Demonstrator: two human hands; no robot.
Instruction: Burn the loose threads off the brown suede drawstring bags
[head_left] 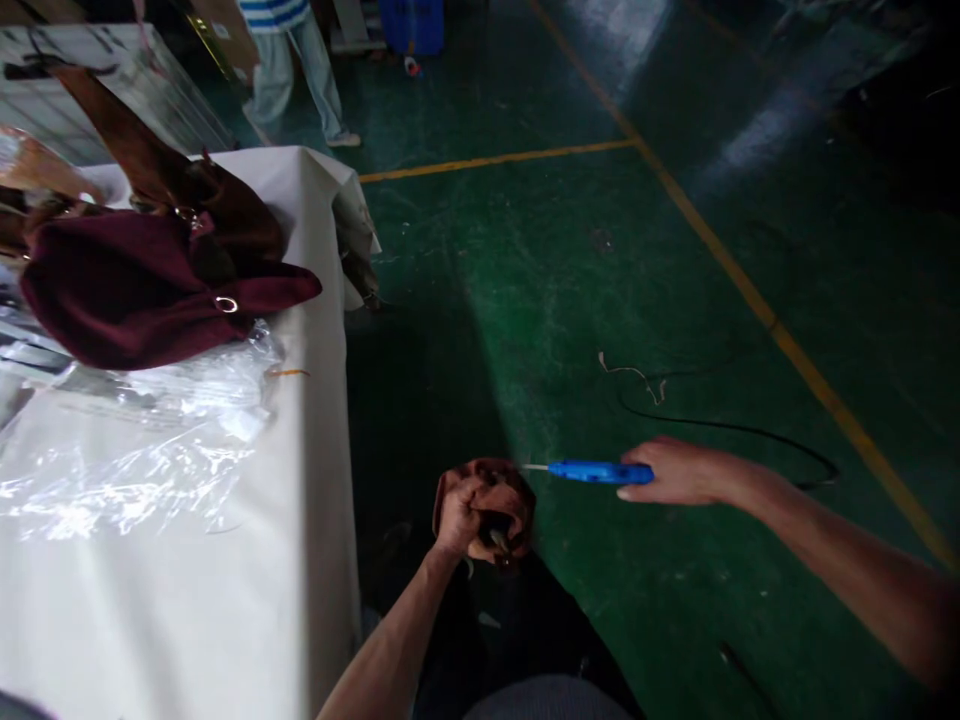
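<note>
My left hand (459, 515) is closed on a bunched reddish-brown soft piece (514, 500), perhaps a small bag, held low above my lap. A dark opening shows in its middle. Level with it to the right, my right hand (671, 472) grips a blue-handled tool (592, 472). The tool's thin metal tip points left and ends close to the brown piece's right edge; whether they touch I cannot tell. Its exact kind is unclear.
A white-covered table (322, 420) on the left carries a maroon bag (127, 285), a brown bag (240, 205) and clear plastic wrap (172, 450). A black cord (739, 427) and a pale string (634, 372) lie on the green floor. Beyond the table stands a person (281, 70).
</note>
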